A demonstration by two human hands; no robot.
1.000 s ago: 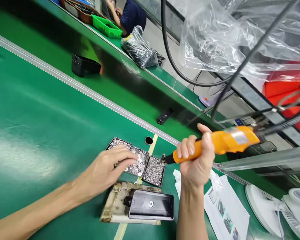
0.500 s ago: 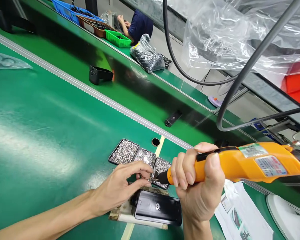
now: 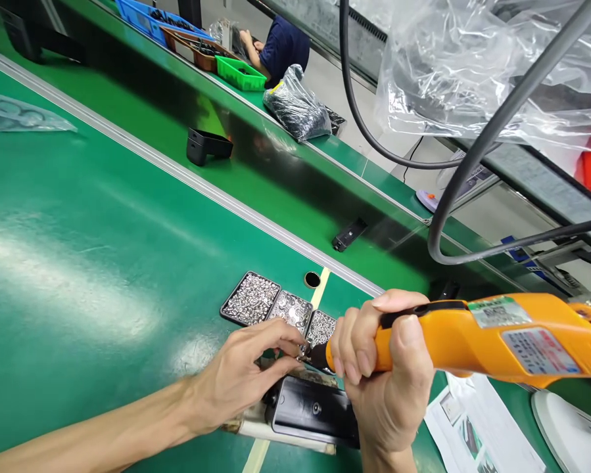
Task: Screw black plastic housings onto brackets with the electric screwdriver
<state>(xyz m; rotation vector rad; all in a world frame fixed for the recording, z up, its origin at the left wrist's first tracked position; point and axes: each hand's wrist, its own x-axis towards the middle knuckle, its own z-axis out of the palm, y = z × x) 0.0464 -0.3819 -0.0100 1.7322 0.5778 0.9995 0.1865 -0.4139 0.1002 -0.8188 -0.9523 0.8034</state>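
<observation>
My right hand [image 3: 391, 368] is wrapped round an orange electric screwdriver [image 3: 472, 332], its black nose pointing left. At that tip, my left hand [image 3: 256, 368] pinches a small metal piece [image 3: 304, 351], likely a screw, though its exact shape is hard to make out. Just behind the fingertips sit three small trays of metal hardware: a left tray [image 3: 250, 299], a middle tray [image 3: 290, 310] and a right tray [image 3: 321, 328], partly covered by my hands and the tool. Below them a black rectangular housing [image 3: 315, 414] rests on a pale fixture [image 3: 260, 428], partly hidden by my right wrist.
A green conveyor belt [image 3: 275, 190] crosses behind a metal rail [image 3: 177, 167], carrying black parts such as a bracket-like piece [image 3: 209, 146]. Printed sheets [image 3: 482, 427] lie at the right. A thick grey cable [image 3: 453, 190] hangs above. A person [image 3: 288, 49] sits beyond the belt.
The view has shifted slightly, so the scene sits a little further right. The screwdriver tip and my left fingertips are still together, with the tool angled slightly differently.
</observation>
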